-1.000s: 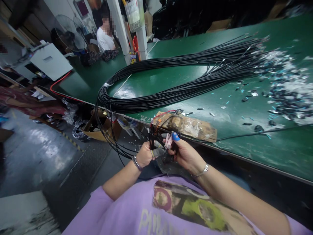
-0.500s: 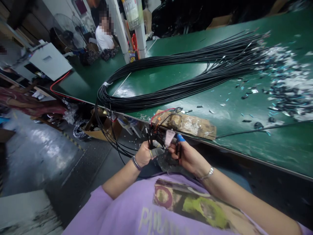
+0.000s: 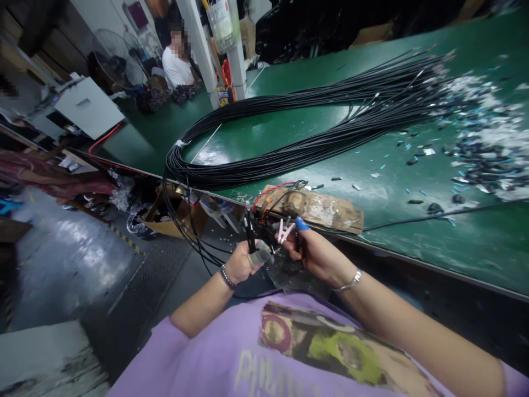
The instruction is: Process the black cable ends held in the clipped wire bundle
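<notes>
Held cables: the short black ends (image 3: 250,234) stand up from the left hand (image 3: 242,264), just off the near left corner of the wooden board (image 3: 330,212).
Cable handling: probably light, springy along the black sleeve, fairly smooth; the bared tips look thin and likely bend or break easily.
Cable hold: best pinched on the sleeve a little below the tips, leaving the tips untouched.
Cable coil: the big loop (image 3: 248,175) lies on the green surface (image 3: 289,129) beyond the board; as a whole likely heavy and floppy, so better lifted with both hands.
Left hand: closed around the cables, its grey-wrapped thumb (image 3: 260,257) across them, forearm reaching toward the board.
Right hand: at the board's near edge, fingers curled inward, blue-wrapped thumb (image 3: 301,224) raised; I cannot tell what it grips.
Pale clip: beside the right fingertips, left of the board; whether pinched is unclear (image 3: 284,231).
</notes>
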{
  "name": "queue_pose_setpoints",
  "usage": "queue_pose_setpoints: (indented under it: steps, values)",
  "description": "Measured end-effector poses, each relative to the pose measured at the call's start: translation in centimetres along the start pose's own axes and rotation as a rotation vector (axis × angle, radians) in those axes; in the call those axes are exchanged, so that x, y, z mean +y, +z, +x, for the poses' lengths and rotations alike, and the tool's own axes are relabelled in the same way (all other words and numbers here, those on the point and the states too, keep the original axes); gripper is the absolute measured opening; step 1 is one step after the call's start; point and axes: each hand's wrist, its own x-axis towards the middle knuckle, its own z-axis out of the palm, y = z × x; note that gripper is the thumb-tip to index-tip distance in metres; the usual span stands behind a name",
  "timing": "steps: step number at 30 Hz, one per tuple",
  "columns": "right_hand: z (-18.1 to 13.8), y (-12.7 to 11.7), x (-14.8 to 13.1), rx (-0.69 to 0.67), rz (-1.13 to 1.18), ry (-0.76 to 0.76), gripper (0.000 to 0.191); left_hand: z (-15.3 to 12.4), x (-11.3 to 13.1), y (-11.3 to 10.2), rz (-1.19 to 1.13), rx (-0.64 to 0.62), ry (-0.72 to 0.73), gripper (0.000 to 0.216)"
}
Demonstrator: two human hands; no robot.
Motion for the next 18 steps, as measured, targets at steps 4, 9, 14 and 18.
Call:
queue_pose_setpoints:
  steps: [4,9,14,18]
  values:
    - [0.2,0.3,0.3,0.029,-0.112,-0.078,0.047,1.1,0.2,-0.3,-0.151,-0.081,-0.159,0.049]
    - [0.3,0.2,1.6,0.143,-0.210,-0.213,0.048,2.0,0.5,-0.7,-0.244,-0.195,-0.260,0.044]
    - [1.1,0.2,1.8,0.019,-0.018,-0.064,0.050,2.5,0.6,-0.6,-0.297,-0.196,-0.325,0.039]
    - [1.2,0.5,1.5,0.024,0.054,-0.048,0.046,2.9,0.5,-0.6,-0.294,-0.189,-0.373,0.039]
